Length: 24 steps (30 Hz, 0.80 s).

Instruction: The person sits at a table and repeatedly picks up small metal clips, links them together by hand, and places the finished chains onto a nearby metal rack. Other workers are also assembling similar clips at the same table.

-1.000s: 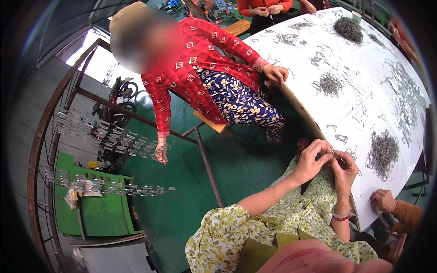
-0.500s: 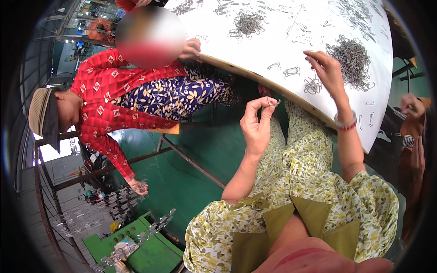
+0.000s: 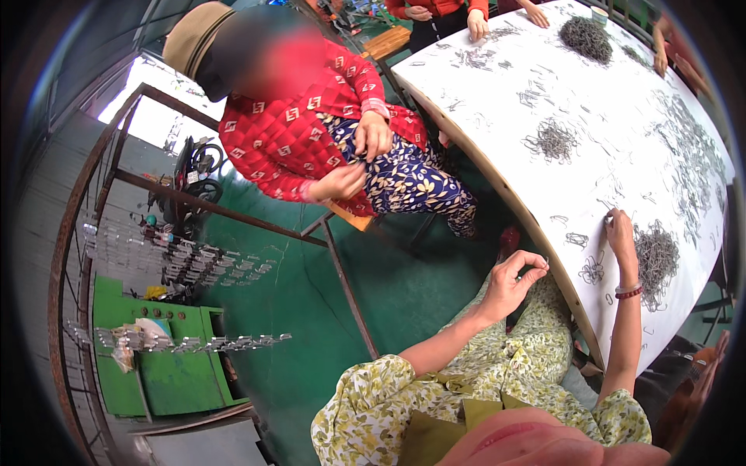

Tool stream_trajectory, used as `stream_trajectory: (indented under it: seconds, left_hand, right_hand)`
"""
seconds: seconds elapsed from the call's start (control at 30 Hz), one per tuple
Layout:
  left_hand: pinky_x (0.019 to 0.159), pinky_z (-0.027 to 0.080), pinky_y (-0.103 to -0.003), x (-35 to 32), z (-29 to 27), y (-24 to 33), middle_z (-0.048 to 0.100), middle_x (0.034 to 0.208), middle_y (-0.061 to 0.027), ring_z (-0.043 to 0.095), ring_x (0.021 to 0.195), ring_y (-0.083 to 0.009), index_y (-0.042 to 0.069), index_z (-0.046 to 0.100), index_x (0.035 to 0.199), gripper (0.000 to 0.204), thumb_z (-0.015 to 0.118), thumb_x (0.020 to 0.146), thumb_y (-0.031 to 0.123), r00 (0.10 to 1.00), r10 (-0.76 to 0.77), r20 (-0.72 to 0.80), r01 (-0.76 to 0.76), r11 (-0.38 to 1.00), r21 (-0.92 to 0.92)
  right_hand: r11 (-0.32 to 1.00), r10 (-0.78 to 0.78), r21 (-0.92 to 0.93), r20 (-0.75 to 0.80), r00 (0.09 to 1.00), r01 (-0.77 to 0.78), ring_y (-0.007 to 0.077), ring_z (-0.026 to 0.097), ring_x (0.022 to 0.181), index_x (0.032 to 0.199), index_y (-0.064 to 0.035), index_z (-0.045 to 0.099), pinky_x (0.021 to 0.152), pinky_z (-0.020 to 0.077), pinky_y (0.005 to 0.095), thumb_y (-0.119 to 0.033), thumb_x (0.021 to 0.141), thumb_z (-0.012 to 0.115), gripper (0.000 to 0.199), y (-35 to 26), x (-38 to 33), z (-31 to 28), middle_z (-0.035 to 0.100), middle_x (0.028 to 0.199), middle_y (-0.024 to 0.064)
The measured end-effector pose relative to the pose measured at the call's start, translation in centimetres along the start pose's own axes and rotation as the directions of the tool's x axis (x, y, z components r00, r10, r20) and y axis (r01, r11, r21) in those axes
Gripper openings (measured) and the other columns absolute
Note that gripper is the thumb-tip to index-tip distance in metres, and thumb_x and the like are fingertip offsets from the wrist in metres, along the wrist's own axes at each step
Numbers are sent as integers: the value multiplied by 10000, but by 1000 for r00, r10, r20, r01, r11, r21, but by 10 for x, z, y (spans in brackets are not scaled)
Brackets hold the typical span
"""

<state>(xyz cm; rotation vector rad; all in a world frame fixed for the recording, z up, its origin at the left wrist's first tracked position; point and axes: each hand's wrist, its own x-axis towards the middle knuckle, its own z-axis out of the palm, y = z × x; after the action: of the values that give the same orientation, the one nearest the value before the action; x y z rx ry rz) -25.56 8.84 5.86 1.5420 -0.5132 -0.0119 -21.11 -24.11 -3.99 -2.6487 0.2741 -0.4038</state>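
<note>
My left hand (image 3: 513, 286) is held over my lap, beside the table edge, thumb and forefinger pinched on a small bent wire piece (image 3: 547, 262). My right hand (image 3: 619, 234) reaches over the white table (image 3: 497, 147), its fingers bunched and pointing away at the tabletop. Whatever those fingers hold is too small to make out. Right of that wrist lies a dense heap of grey wire hooks (image 3: 654, 262). Left of it are a small cluster of hooks (image 3: 591, 269) and a few loose ones (image 3: 576, 239).
Farther up the table are another wire pile (image 3: 556, 140) and a dark heap (image 3: 585, 39). Co-workers' hands (image 3: 477, 25) rest at the far edge. A person in red (image 3: 287, 147) sits left. Rusty frame bars (image 3: 210, 206), hanging metal pieces (image 3: 210, 260) and a green cabinet (image 3: 179, 377) stand lower left.
The view has swung left. My right hand has lowered from raised, loose fingers to bunched fingers at the tabletop. My left hand keeps its pinch. The red-clad person's hands have come together over their lap.
</note>
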Motion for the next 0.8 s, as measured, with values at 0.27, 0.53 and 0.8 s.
stream_trajectory:
  seconds: [0.27,0.53,0.8]
  left_hand:
    - [736,534,-273,-24,-10,12,661,897,-66,653,841,-146,3,596,906,63,642,864,1,993,104,53,-108,991,73]
    - [675,520,-298,-24,-19,32,657,856,-72,650,790,-167,8,605,920,103,669,846,38,990,105,94,-121,977,178]
    - [681,514,-304,-17,-40,44,651,848,-78,644,778,-190,18,617,929,105,668,844,53,990,87,107,-111,963,244]
  right_hand:
    - [869,179,438,154,972,-229,145,606,648,918,24,651,557,490,277,29,801,652,117,-116,-42,-54,654,791,130]
    - [471,6,877,107,994,-97,106,612,777,1055,48,649,701,519,227,92,823,630,237,-231,-120,-94,625,846,54]
    - [403,123,901,123,985,-163,91,617,748,1053,25,662,700,506,216,81,802,641,258,-244,-118,-83,659,842,36]
